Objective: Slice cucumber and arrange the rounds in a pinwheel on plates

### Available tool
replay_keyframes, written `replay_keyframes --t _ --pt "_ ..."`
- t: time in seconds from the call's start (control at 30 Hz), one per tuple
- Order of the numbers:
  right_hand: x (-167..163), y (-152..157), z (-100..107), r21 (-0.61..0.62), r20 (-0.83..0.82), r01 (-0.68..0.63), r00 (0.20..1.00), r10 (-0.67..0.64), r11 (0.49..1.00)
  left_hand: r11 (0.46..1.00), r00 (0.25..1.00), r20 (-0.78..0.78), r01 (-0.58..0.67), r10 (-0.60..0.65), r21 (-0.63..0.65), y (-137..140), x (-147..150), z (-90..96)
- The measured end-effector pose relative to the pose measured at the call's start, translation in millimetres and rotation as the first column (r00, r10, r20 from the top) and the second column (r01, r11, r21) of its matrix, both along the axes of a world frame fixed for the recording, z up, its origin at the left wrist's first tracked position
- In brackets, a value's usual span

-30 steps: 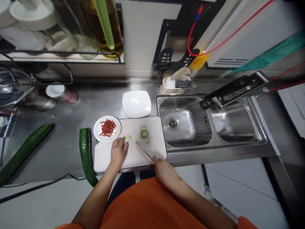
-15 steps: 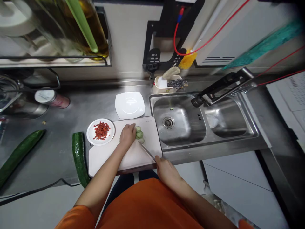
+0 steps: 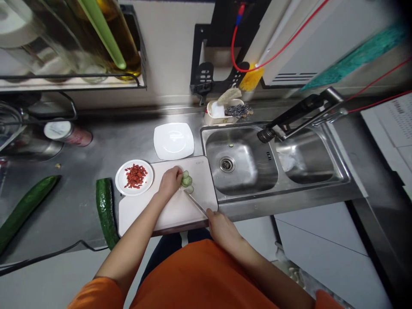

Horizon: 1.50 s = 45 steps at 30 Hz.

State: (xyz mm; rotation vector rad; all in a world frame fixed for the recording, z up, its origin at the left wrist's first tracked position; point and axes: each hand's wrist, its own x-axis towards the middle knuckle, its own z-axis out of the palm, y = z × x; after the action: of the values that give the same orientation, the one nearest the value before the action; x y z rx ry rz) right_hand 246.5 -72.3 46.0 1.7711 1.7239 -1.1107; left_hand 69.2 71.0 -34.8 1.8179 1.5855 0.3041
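Close beside the sink [image 3: 240,176], a pale cutting board [image 3: 180,212] with its long side toward the person. Over its near right corner the right hand [image 3: 222,226], fingers closed round a knife [image 3: 195,203], blade slanting forward and left; the left hand [image 3: 170,180] is nearer the food, fingertips bunched together, though I can't tell whether they pinch anything. Cucumber slices [image 3: 186,180] in a loose overlapping cluster on the board, just right of those left fingertips, just beyond the knife tip.
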Motion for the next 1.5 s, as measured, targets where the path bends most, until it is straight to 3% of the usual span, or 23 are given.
replay_keyframes --t 0.17,0.27,0.37,0.5,0.67,0.9,1.5 --pt "-2.6 2.4 -2.4 0.006 0.001 0.007 1.0 -0.007 1.0 0.967 0.963 0.104 -0.241 0.249 -0.085 -28.0 -29.4 4.1" --pt "-4.6 4.0 -3.0 0.012 0.0 0.015 1.0 -0.015 1.0 0.943 0.945 0.135 -0.268 0.296 -0.198 -47.3 -40.5 -0.7" --pt "-7.5 5.9 -2.8 0.003 0.013 0.02 1.0 -0.02 1.0 0.945 0.954 0.121 -0.246 0.275 -0.213 -59.5 -41.3 -6.5" --pt "-12.3 7.4 -1.2 0.017 0.034 0.005 0.999 -0.006 1.0 0.983 0.983 0.024 -0.179 0.179 -0.028 -66.4 -39.2 -13.1" --pt "-22.2 7.1 0.7 0.034 0.031 -0.02 0.999 0.019 0.999 0.982 0.989 -0.085 -0.107 0.121 0.154 -79.8 -41.7 -18.6" --pt "-36.0 10.3 -1.2 0.048 0.029 -0.051 0.998 0.049 0.998 0.985 0.984 -0.145 -0.081 0.103 0.154 -96.2 -39.0 -21.1" --pt "-35.6 14.5 -2.0 0.05 0.043 -0.081 0.996 0.079 0.995 0.986 0.984 -0.141 -0.089 0.109 0.142 -94.1 -36.9 -21.1"
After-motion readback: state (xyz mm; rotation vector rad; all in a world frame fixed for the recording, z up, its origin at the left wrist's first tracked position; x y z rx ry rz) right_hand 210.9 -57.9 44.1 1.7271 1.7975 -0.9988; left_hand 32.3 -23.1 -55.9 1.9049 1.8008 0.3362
